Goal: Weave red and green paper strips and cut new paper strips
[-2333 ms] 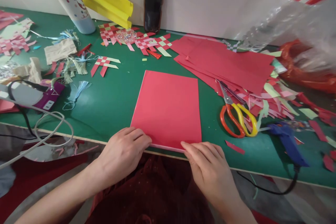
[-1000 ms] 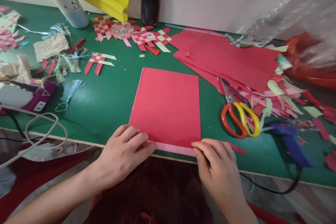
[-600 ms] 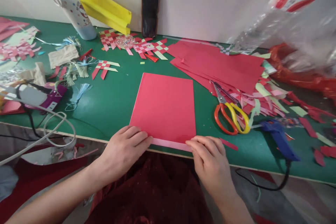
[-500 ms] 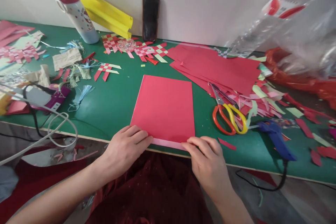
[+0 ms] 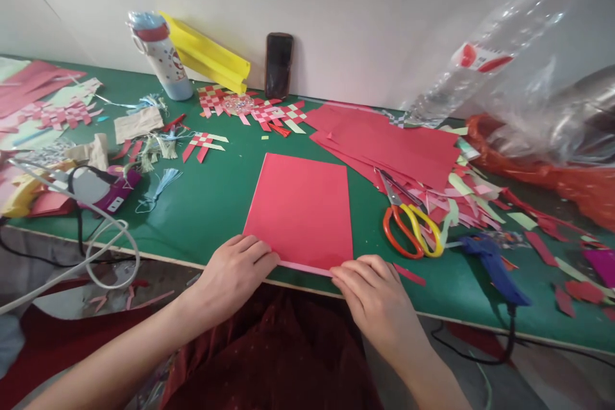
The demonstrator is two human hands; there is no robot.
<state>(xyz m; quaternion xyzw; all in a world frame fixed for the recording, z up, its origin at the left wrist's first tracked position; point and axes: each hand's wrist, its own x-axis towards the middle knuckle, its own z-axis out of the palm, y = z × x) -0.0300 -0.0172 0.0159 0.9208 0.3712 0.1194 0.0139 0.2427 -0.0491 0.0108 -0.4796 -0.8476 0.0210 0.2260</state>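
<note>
A red sheet of paper point(image 5: 302, 208) lies flat on the green table point(image 5: 216, 192), its near edge at the table's front. A narrow pink strip point(image 5: 302, 267) shows along that near edge, where the sheet is folded over. My left hand point(image 5: 235, 272) presses on the sheet's near left corner, fingers bent together on the fold. My right hand point(image 5: 372, 298) presses on the near right corner with its fingers curled onto the strip.
Red and yellow scissors point(image 5: 408, 227) and a blue glue gun point(image 5: 492, 259) lie right of the sheet. A stack of red sheets point(image 5: 384, 141) and paper scraps lie behind them. Woven paper pieces point(image 5: 240, 106), a bottle point(image 5: 161, 57), a phone point(image 5: 278, 64) and cables point(image 5: 96, 250) are at back and left.
My right hand slid left along the near edge, and the pink strip showing there has narrowed. The camera tilted up, so the table sits lower in view. My left hand stayed in place.
</note>
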